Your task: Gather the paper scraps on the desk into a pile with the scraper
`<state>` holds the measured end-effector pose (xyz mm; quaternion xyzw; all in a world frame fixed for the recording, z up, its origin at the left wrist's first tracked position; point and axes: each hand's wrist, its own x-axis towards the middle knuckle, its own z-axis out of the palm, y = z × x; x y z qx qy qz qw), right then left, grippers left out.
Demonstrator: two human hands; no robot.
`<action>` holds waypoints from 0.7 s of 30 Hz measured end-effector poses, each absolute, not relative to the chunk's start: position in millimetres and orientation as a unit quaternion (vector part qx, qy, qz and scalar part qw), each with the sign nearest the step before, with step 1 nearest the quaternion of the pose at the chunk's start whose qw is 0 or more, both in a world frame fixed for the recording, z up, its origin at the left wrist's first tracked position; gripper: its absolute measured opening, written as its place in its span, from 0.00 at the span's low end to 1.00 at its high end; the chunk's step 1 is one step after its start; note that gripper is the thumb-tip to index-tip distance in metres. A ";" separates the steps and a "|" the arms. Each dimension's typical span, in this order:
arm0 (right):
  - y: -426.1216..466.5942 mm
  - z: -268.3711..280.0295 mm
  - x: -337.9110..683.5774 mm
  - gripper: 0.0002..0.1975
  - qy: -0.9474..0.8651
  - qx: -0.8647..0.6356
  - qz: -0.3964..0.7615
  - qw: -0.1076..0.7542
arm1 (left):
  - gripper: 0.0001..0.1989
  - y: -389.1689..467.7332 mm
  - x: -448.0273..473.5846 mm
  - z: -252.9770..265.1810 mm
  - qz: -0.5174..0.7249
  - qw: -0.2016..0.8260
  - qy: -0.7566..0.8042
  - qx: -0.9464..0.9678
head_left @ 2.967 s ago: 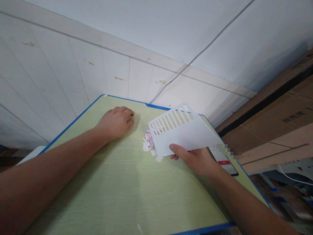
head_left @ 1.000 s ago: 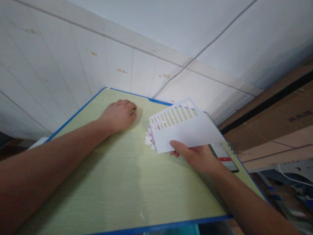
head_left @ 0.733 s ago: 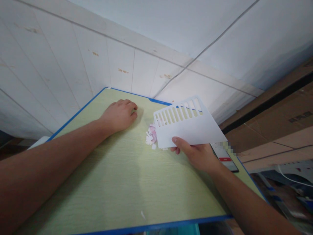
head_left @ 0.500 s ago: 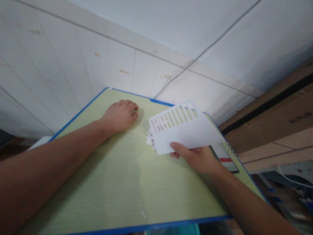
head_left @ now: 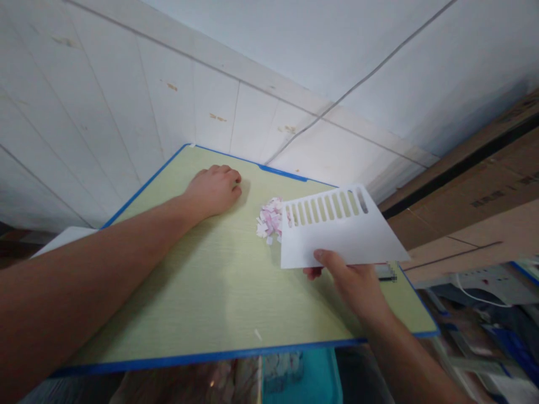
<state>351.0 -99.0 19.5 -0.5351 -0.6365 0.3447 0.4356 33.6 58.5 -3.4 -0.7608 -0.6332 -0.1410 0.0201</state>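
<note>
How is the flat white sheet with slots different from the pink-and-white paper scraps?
The flat white slotted sheet is one big piece; the pink-and-white paper scraps are many little ones. The sheet is in the right hand; the scraps lie on the pale green tabletop. Both show white.

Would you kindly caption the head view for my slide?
Right hand holds a slotted white sheet near paper scraps; left hand rests on table.
</note>
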 end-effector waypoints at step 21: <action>-134.4 -8.1 331.0 0.21 -0.592 -0.610 0.301 0.432 | 0.27 53.2 35.2 1.5 -0.155 0.003 -0.631 -0.760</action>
